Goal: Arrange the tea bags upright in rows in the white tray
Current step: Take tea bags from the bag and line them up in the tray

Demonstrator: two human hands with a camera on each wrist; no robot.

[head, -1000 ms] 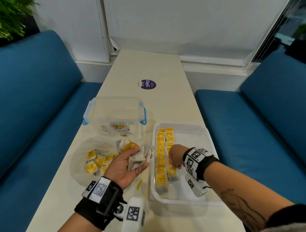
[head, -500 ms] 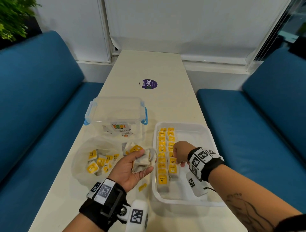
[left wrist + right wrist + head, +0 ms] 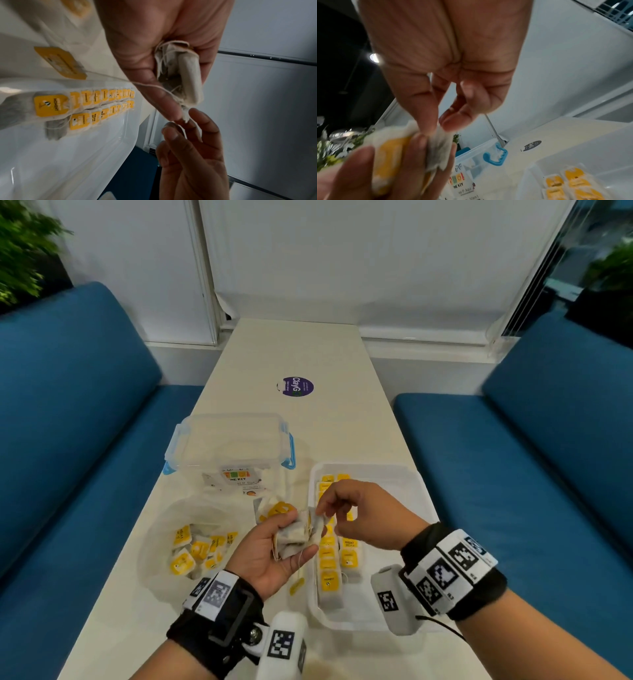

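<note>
My left hand [image 3: 297,533] is palm up beside the tray and grips a bunch of tea bags [image 3: 289,542]. From the bunch [image 3: 187,75] a yellow tag [image 3: 60,62] dangles on its string. My right hand [image 3: 327,518] has its thumb and forefinger pinched on the corner of one tea bag [image 3: 440,148] at the right edge of the bunch. The white tray [image 3: 394,484] holds two rows of upright tea bags [image 3: 329,559] with yellow tags along its left side. The rows [image 3: 96,102] lie below both hands.
A clear plastic bag [image 3: 161,529] with several loose tea bags lies to the left of my left hand. Behind it stands a clear lidded box with blue clips [image 3: 229,443]. A purple sticker [image 3: 298,386] marks the table farther back. Blue sofas [image 3: 68,440] flank the table.
My right hand has left the rows in the tray, moved left and up to the bunch, and taken hold of a bag's corner. My left hand keeps its grip.
</note>
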